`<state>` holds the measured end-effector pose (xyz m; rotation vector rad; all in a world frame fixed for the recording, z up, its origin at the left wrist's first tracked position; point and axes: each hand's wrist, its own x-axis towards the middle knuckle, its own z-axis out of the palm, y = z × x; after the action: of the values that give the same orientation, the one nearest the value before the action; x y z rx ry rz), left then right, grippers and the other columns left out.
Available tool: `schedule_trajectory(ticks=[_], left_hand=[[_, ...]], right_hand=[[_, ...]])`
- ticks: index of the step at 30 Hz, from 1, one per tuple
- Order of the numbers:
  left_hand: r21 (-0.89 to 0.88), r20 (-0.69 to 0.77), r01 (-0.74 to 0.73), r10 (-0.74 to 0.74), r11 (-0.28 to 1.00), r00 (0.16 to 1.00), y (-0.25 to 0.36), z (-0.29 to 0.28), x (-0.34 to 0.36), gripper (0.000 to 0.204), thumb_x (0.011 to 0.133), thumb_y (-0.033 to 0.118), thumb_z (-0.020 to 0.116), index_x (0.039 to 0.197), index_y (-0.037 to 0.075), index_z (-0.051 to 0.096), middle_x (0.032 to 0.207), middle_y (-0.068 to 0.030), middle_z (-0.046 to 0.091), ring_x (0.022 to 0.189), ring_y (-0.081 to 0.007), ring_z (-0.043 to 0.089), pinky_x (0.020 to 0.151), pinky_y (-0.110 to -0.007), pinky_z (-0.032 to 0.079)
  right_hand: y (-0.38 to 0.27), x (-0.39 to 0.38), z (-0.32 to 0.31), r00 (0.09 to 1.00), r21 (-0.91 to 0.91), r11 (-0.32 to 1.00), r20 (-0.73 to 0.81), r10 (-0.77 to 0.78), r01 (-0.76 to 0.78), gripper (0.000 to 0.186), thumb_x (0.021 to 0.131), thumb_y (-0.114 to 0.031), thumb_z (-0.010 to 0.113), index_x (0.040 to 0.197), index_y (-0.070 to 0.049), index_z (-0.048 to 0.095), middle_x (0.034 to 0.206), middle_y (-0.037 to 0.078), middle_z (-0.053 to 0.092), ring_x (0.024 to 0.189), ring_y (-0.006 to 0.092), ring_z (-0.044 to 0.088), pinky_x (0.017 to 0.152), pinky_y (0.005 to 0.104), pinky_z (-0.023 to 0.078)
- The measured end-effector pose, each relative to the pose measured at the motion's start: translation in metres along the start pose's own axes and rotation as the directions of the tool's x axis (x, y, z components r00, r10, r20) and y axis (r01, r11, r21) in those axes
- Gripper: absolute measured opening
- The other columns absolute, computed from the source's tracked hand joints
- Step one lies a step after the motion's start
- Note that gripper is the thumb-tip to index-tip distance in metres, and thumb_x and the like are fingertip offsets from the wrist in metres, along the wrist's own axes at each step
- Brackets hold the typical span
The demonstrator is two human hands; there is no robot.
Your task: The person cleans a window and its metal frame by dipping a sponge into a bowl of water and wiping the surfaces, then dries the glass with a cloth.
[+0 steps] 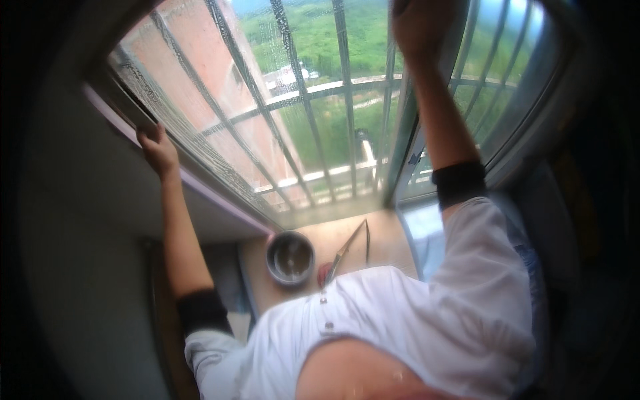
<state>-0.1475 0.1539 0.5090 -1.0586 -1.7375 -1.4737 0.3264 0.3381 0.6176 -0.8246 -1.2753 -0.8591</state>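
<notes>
A wide window with wet, streaked glass (313, 127) fills the upper part of the view. On the left, my left hand (159, 150) is closed around the edge of the window frame (200, 185), fingers curled over it. My right arm reaches up along the window's middle upright (400, 163). At the top edge my right hand (419, 30) looks closed against that upright; its fingers are dark and partly cut off, so what they hold cannot be made out.
Metal bars (348, 127) stand outside the glass. Below the window, a light wooden surface (390, 250) holds a dark round bucket (271, 265) with liquid in it. Beside it lies a thin long tool (344, 251) with a red part near my shirt. A wall borders the left.
</notes>
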Motion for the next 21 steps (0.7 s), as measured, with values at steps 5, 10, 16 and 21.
schedule_trajectory(ticks=[5,10,16,21], left_hand=[[-0.034,0.093,0.045,-0.041,0.998,0.995,0.008,-0.008,0.006,0.06,0.087,0.026,0.07,0.131,-0.005,0.043,0.124,-0.024,0.056,0.108,-0.033,0.061,0.091,-0.035,0.05],[-0.135,0.02,-0.105,0.108,0.985,0.994,0.058,-0.028,-0.093,0.054,0.093,0.018,0.061,0.138,-0.003,0.039,0.138,-0.0217,0.046,0.121,-0.0321,0.052,0.102,-0.04,0.043],[-0.61,0.554,0.28,0.147,0.741,0.819,0.16,0.006,-0.245,0.064,0.088,0.028,0.067,0.142,0.008,0.039,0.148,-0.0185,0.036,0.137,-0.0343,0.034,0.113,-0.041,0.027],[-0.568,0.568,0.491,-0.118,0.66,0.814,0.183,0.013,-0.269,0.035,0.084,0.005,0.065,0.118,0.004,0.055,0.128,-0.0169,0.052,0.118,-0.0259,0.051,0.1,-0.034,0.04]], right_hand=[[-0.076,-0.19,-0.018,0.786,0.223,0.84,0.299,-0.541,0.494,0.026,0.082,-0.022,0.057,0.107,-0.017,0.054,0.106,0.001,0.051,0.095,0.0183,0.051,0.076,0.0384,0.038],[-0.108,-0.261,-0.067,0.829,0.606,0.649,0.555,0.071,-0.461,0.028,0.082,-0.012,0.067,0.108,-0.01,0.056,0.092,0.007,0.057,0.09,0.0225,0.059,0.077,0.0358,0.047],[-0.15,-0.228,-0.095,-0.134,-0.217,-0.737,0.976,-0.171,-0.64,0.034,0.095,-0.036,0.05,0.109,-0.005,0.055,0.084,0.007,0.064,0.066,0.0196,0.063,0.063,0.0334,0.055],[-0.146,-0.252,-0.093,-0.084,-0.276,-0.817,0.959,-0.272,-0.506,0.078,0.095,-0.065,0.023,0.121,0.003,0.049,0.113,0.016,0.06,0.103,0.0291,0.059,0.095,0.044,0.048]])
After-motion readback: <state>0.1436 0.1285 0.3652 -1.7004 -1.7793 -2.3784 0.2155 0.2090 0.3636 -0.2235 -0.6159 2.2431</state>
